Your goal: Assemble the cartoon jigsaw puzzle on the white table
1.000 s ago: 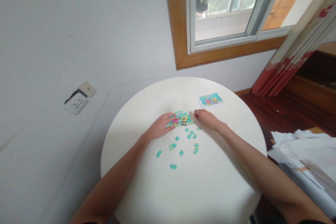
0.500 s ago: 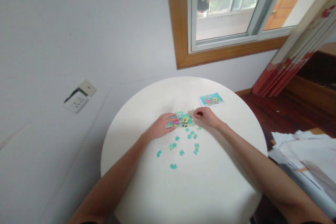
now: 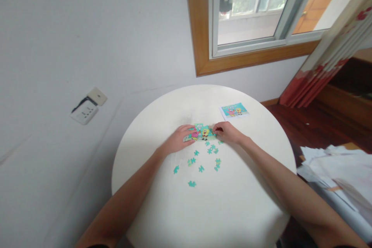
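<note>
A partly joined jigsaw puzzle [image 3: 200,132] with cartoon figures lies flat on the white round table [image 3: 162,209]. Across its left end rests my left hand [image 3: 180,138], fingers stretched out and spread over the joined part. At the right end, my right hand [image 3: 226,131] is closed in a pinch on a puzzle piece, which its fingers mostly hide. Several loose green puzzle pieces lie nearer to me, among them one piece [image 3: 192,183] closest to my body and another [image 3: 176,169] off to the left.
A picture card [image 3: 235,111] with similar cartoon figures lies at the table's back right. To the right of the table is a pile of white papers [image 3: 340,174]. A wall with an outlet [image 3: 85,111] and a wood-framed window stands behind.
My right hand has moved slightly left and down, so its fingertips now meet the puzzle's right end. My left hand stays in place on the puzzle.
</note>
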Available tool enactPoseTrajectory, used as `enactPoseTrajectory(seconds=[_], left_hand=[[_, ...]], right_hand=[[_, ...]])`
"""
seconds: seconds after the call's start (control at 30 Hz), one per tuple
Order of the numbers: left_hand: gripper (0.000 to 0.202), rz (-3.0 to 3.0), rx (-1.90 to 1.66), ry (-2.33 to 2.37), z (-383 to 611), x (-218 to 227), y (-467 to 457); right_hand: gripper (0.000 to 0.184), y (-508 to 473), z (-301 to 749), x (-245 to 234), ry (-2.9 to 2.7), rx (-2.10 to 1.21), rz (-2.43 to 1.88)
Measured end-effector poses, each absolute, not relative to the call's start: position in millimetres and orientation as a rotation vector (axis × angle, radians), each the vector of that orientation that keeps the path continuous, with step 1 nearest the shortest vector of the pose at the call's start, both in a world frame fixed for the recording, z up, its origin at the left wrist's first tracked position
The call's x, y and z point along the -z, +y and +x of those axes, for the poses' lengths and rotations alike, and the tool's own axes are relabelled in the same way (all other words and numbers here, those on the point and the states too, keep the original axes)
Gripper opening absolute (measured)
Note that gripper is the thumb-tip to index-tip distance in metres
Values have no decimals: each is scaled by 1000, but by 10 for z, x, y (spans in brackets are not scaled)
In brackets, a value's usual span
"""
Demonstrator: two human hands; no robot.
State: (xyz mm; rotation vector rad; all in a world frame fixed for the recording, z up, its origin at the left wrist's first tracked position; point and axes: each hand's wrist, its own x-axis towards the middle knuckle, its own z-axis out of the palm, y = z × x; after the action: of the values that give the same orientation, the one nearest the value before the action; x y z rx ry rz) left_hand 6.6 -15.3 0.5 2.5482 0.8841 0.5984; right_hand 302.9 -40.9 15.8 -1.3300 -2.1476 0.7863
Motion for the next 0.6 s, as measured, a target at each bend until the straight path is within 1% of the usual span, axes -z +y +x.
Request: enactPoseTrajectory(seconds=[0.2,0.3,0.6], left_hand=[[36,2545,-583,869,70,-17,-156],[36,2564,-596,858,63,-1,-145],[37,2551,-619,853,58,-6,-152]], right_hand=[[13,-396,2997,-108,-2183,-659,-1360],[14,-400,2971,-105,-2170,-605,-1418],[15,-409,3080,-198,-2132,-578,-1515]])
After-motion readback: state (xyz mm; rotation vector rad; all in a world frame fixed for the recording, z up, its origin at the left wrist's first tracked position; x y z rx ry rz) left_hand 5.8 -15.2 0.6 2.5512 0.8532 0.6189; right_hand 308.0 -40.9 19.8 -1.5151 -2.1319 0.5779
